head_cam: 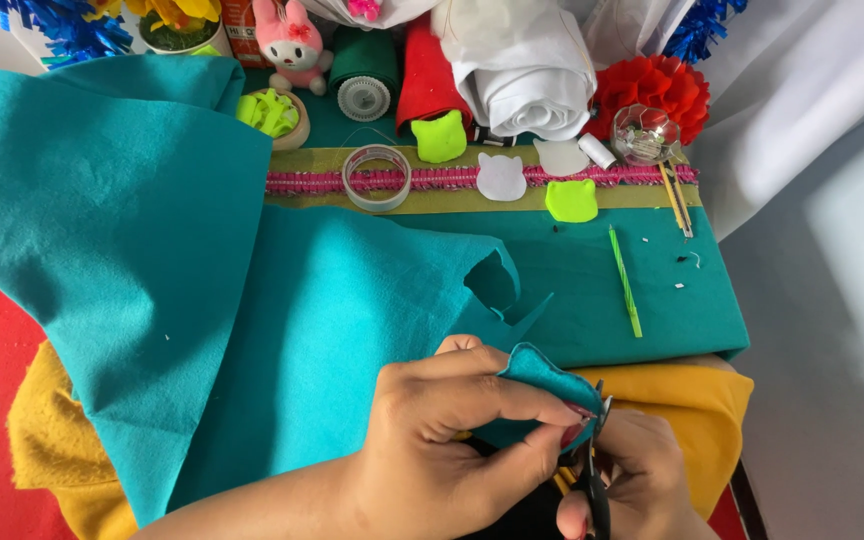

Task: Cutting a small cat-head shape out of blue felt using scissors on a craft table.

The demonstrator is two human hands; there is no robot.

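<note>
My left hand (442, 430) pinches a small teal felt piece (542, 385) with ear-like bumps between thumb and fingers at the bottom centre. My right hand (627, 475) sits just right of it, closed on black scissors (595, 470) whose blades meet the edge of the felt piece. A large teal felt sheet (152, 260) spreads over the left half of the table, with a cut-out notch (492, 280) near its right edge.
Cat-head felt shapes lie at the back: neon green ones (439, 137) (571, 200), white ones (501, 177). A tape roll (376, 177), pink trim (432, 180), green stick (625, 282), clear bead jar (644, 133), rolled white cloth (527, 65), plush toy (293, 42), yellow felt (692, 400).
</note>
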